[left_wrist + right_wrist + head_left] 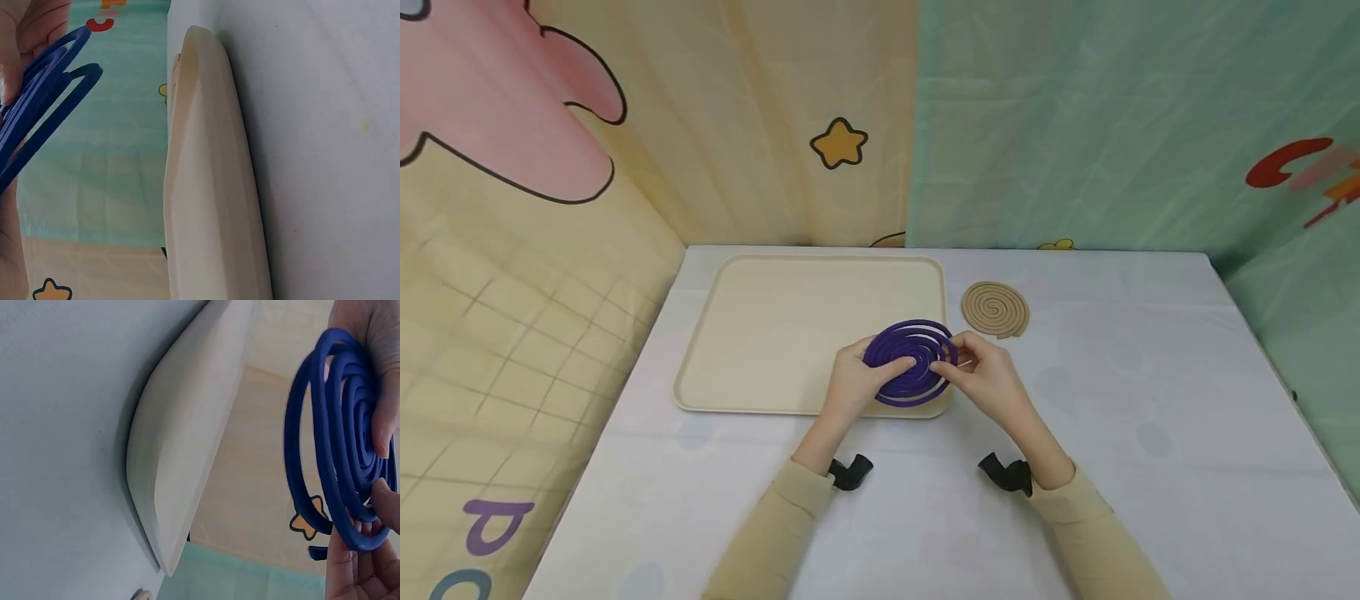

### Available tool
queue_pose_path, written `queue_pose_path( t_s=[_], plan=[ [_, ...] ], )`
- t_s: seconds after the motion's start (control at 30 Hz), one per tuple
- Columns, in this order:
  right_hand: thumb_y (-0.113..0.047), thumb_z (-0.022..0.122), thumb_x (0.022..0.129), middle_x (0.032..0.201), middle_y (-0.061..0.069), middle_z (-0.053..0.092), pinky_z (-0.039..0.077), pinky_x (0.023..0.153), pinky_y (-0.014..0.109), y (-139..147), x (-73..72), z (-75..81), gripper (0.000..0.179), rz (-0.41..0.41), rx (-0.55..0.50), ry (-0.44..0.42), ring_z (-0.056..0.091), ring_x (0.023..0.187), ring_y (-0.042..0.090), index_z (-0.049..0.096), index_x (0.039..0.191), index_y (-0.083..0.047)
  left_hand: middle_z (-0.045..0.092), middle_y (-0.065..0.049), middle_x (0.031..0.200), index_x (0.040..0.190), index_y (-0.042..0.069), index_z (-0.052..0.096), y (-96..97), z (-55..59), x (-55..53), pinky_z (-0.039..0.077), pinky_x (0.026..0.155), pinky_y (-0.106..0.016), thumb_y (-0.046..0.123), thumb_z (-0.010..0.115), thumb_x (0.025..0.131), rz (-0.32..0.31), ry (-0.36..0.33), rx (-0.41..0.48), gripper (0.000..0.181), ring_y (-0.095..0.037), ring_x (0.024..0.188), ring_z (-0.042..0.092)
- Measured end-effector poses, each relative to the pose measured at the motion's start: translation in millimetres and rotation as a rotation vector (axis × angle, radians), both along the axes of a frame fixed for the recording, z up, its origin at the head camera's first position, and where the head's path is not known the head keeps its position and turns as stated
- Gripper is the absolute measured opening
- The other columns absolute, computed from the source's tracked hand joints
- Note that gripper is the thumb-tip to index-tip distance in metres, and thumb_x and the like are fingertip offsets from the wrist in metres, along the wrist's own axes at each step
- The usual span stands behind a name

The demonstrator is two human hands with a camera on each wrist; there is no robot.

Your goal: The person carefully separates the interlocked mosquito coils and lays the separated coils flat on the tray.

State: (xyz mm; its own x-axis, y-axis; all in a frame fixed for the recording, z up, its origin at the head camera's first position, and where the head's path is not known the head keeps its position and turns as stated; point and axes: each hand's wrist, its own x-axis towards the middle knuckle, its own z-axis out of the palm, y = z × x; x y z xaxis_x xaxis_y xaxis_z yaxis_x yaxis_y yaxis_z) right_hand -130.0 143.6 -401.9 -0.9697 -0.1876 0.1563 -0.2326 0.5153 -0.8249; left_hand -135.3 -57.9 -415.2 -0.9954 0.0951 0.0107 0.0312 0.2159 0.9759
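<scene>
Over the right front corner of a cream tray [805,333], the two hands hold a purple spiral coil [891,343] that looks like a mosquito coil. It appears blue in the right wrist view, its outer rings [320,419] spread apart from the inner ones. The left hand [853,379] grips the coil's left side, thumb across the rings near the centre. At the right edge, the right hand [988,375] pinches the coil between thumb and fingers, its other fingers behind the rings.
A tan spiral coil [995,309] lies flat on the white-covered table [1120,400], right of the tray. Black straps [1006,475] sit at both wrists. Printed curtains [1060,125] stand behind and beside the table.
</scene>
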Motion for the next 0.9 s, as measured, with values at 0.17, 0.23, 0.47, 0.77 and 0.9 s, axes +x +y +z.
queue_pose_path(
  t_s=[0.17,0.23,0.47,0.77,0.9],
  plan=[
    [-0.008,0.079,0.082,0.095,0.010,0.072,0.059,0.073,0.032,-2,-0.9,4.3,0.020,0.033,0.064,0.133,0.067,0.083,0.021,0.070,0.099,-0.002,0.074,-0.013,0.109,0.115,0.005,0.070,-0.3,1.2,-1.1,0.059,0.086,-0.035,0.023,0.082,0.081,-0.130,-0.006,-0.133,0.041,-0.026,0.098,0.071],
    [-0.008,0.079,0.082,0.096,0.011,0.072,0.059,0.073,0.028,-2,-1.1,4.0,0.019,0.026,0.029,0.097,0.067,0.085,0.022,0.070,0.099,-0.002,0.073,-0.013,0.112,0.117,0.005,0.069,-0.1,0.7,0.1,0.058,0.089,-0.037,0.020,0.081,0.082,-0.129,-0.024,-0.107,0.041,-0.027,0.102,0.070],
    [-0.010,0.075,0.087,0.089,0.008,0.071,0.054,0.074,0.014,-6,-2.0,-4.9,0.022,-0.098,-0.270,-0.121,0.066,0.083,0.009,0.067,0.104,0.003,0.069,-0.017,0.119,0.120,0.001,0.065,4.2,-6.8,6.4,0.053,0.099,-0.037,0.011,0.076,0.084,0.027,-0.066,0.164,0.039,-0.027,0.111,0.066],
    [-0.008,0.073,0.088,0.091,0.006,0.069,0.054,0.073,0.015,-7,-1.5,-9.6,0.024,-0.059,-0.324,-0.186,0.063,0.080,0.000,0.063,0.106,0.004,0.072,-0.018,0.112,0.115,-0.001,0.069,2.0,-9.2,9.6,0.057,0.092,-0.032,0.011,0.076,0.084,0.060,0.014,0.143,0.034,-0.029,0.105,0.070],
    [-0.010,0.077,0.085,0.098,0.011,0.071,0.053,0.072,0.016,-5,-0.8,-4.1,0.024,0.002,-0.141,-0.056,0.061,0.082,0.005,0.067,0.106,-0.001,0.073,-0.016,0.110,0.115,0.002,0.070,-3.5,-7.3,8.2,0.058,0.089,-0.032,0.015,0.078,0.084,-0.052,-0.009,0.063,0.034,-0.027,0.101,0.071]
  ],
)
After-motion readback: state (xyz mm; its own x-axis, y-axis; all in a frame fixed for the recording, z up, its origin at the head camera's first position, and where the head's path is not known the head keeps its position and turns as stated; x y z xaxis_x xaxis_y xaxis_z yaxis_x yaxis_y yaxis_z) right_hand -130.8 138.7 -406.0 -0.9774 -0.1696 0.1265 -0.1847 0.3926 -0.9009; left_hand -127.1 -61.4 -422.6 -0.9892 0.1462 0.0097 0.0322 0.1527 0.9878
